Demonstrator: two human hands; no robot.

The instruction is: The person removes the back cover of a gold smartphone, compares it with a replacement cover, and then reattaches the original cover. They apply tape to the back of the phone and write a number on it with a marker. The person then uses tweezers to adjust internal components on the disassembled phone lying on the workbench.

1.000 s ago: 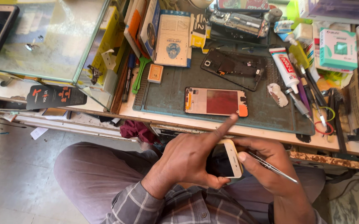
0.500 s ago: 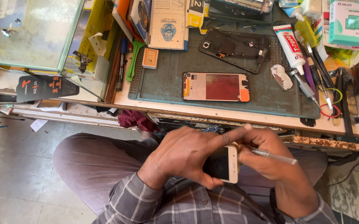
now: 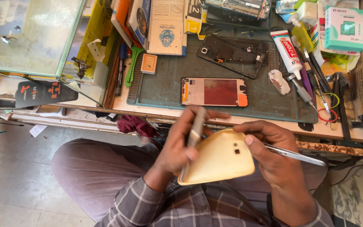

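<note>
Over my lap, my left hand (image 3: 180, 147) grips a slim phone (image 3: 195, 134) held edge-on. My right hand (image 3: 269, 153) pinches the upper edge of a yellowed soft phone case (image 3: 217, 162) with camera holes, peeled away from the phone. The same hand also carries metal tweezers (image 3: 294, 154), which stick out to the right. On the grey-green work mat (image 3: 164, 90) ahead lies an opened phone frame with a reddish panel (image 3: 213, 91), and behind it a black phone back with exposed parts (image 3: 231, 54).
A white glue tube (image 3: 285, 51), pens and tools crowd the mat's right side. Boxes and a green plastic tool (image 3: 132, 63) stand at the left rear. A glass case (image 3: 26, 33) fills the upper left. The bench edge (image 3: 336, 145) is close above my knees.
The phone turned from flat to edge-on in my left hand. The yellowed case has come off it and now hangs from my right fingers. The view tilted down slightly.
</note>
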